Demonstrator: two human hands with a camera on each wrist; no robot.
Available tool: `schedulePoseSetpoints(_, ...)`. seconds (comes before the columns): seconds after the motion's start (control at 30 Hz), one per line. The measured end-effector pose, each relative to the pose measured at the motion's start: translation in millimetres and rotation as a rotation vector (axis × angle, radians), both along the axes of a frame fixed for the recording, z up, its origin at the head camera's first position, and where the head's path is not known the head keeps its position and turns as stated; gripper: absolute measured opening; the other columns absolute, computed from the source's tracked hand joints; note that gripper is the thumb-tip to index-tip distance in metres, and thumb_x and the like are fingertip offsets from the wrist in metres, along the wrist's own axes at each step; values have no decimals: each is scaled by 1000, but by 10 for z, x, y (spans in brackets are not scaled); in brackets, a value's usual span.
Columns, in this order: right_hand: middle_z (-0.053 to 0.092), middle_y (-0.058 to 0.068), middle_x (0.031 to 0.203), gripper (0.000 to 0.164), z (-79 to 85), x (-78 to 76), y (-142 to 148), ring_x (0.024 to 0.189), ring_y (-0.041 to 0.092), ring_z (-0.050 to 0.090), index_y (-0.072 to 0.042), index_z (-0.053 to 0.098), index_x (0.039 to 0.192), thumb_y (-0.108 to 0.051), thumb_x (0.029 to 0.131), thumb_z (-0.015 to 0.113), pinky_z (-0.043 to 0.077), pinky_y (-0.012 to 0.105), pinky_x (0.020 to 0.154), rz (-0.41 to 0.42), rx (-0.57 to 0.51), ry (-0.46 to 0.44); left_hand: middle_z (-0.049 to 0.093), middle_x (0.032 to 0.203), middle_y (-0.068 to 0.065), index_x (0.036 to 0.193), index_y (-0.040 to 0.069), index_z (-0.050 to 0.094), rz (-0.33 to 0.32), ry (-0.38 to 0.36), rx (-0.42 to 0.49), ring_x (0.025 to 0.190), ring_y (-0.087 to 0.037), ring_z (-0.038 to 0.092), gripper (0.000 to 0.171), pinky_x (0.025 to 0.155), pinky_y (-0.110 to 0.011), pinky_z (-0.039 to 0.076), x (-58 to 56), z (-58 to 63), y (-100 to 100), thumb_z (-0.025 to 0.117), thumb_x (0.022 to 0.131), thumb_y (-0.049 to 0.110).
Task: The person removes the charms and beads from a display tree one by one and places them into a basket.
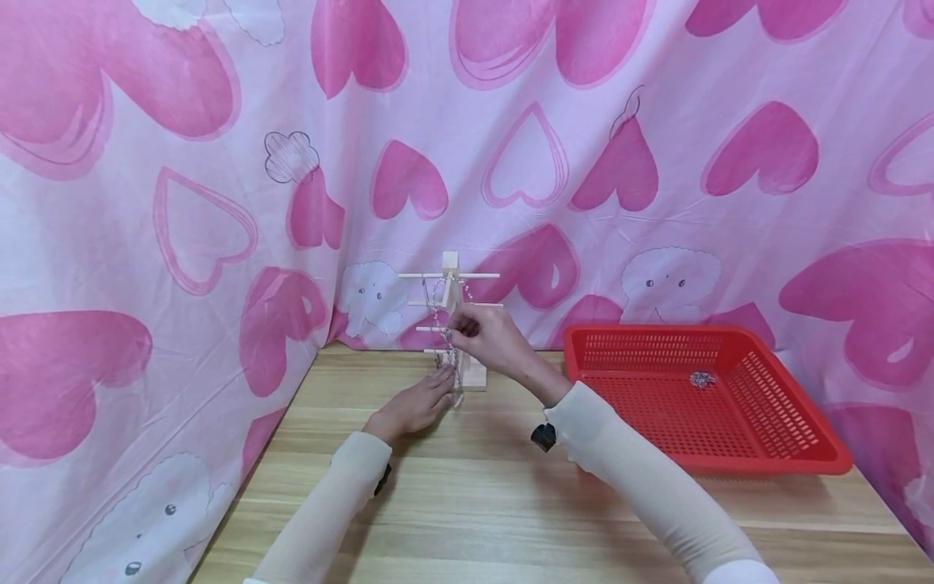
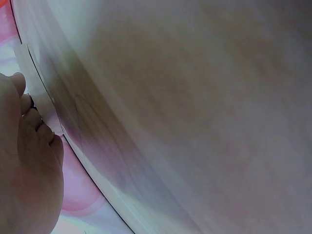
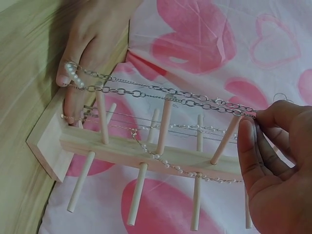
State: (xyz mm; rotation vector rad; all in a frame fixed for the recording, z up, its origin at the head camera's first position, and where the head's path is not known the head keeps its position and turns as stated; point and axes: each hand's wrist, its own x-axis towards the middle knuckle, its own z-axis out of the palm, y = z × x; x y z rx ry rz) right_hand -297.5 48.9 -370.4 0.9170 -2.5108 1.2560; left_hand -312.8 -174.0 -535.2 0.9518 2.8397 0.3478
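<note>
No legible lettering, label, brand, number or sign on the wooden stand or anywhere around it

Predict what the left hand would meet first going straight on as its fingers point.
Beyond the necklace at its fingertips, the left hand would probably meet the wooden stand first; depth is unclear.

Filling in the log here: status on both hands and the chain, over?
Right hand pinches silver chain. Left hand touches its pearl end. Beaded strand on wooden stand, possible snag.
</note>
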Motion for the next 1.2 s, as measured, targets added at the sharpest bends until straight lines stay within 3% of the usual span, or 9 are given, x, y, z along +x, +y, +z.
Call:
schedulePoseSetpoints(0.7,78,6,87,7,71,25,59,79,14,72,-9,75,93,-4,94,70,64,24,74,31,-62,18,18,179,-14,168,3,25,-3,1,-1,167,-34,17,60,136,-49,22,3,5,0,32,117,34)
schedulePoseSetpoints(1.2,77,7,90,7,145,7,239,81,17,72,-7,75,99,-4,93,73,65,27,75,-20,-70,39,20,177,-19,167,0,28,-2,13,10,165,-37,20,59,136,-52,22,32,43,41,35,117,30)
